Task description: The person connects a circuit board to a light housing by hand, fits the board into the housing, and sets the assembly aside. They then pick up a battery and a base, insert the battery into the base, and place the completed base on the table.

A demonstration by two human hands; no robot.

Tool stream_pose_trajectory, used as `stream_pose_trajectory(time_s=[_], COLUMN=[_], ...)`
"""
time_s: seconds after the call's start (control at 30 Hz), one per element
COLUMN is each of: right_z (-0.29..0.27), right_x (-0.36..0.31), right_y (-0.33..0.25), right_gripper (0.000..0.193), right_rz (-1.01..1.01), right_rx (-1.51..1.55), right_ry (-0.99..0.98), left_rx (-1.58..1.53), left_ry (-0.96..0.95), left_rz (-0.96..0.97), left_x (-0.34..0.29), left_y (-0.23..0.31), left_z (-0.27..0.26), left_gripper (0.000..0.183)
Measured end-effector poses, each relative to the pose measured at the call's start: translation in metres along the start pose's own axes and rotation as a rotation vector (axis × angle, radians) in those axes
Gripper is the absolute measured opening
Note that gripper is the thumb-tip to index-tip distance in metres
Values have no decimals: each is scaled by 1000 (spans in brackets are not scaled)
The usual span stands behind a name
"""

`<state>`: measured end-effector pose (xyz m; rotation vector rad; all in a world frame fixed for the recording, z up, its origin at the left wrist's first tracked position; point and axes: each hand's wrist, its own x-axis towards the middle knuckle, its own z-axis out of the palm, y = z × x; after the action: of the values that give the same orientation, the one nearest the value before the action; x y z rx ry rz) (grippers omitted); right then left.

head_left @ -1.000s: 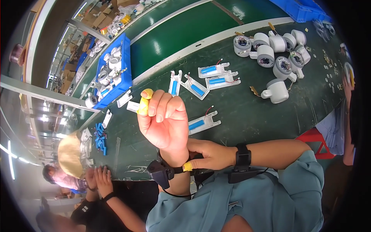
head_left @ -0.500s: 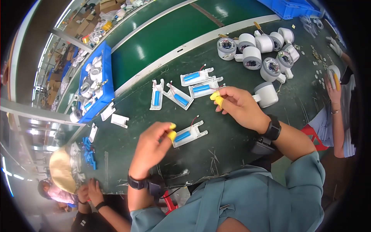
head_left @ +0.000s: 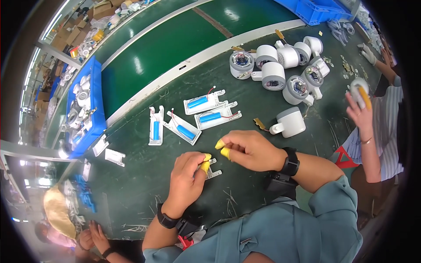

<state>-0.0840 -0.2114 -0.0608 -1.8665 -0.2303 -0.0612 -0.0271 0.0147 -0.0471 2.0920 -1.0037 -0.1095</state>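
My left hand is low over a white plastic shell, hiding most of it. Yellow finger covers sit on its thumb and forefinger, which are drawn together; whatever lies between them is hidden. Just right of it, my right hand is held above the table, its yellow-covered thumb and forefinger curled close together. I cannot make out anything between those tips. Beyond my hands lie several white shells holding blue battery cells with thin wires, among them one shell and another. A white round-headed housing lies beyond my right hand.
Several white-and-grey housings cluster at the far right. On the left are a blue bin of parts, bare shells and loose blue cells. Co-workers' hands show at lower left and right; one hand holds a white ring-shaped part.
My right hand has moved left and nearer, toward my left hand. My left hand now covers the near shell's blue cell. The view has shifted, so the table's contents sit differently in it.
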Motion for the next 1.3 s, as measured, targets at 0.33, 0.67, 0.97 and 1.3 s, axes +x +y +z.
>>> stream_pose_trajectory(time_s=[0.33, 0.67, 0.97, 1.3], right_z=[8, -18, -35, -41], right_x=[-14, -11, -23, -28], right_y=[-21, -20, -13, -37], right_gripper=[23, 25, 28, 35], right_rz=[-243, -183, 49, -104], right_rx=[-450, -913, -1311, -1160], right_ry=[108, 334, 159, 222], left_rx=[145, 133, 136, 142], left_ry=[118, 80, 86, 75], left_rz=[182, 222, 207, 255], left_x=[-7, -5, -7, -7], left_y=[-1, 1, -2, 2], left_z=[2, 4, 6, 3], left_gripper=[28, 28, 25, 23])
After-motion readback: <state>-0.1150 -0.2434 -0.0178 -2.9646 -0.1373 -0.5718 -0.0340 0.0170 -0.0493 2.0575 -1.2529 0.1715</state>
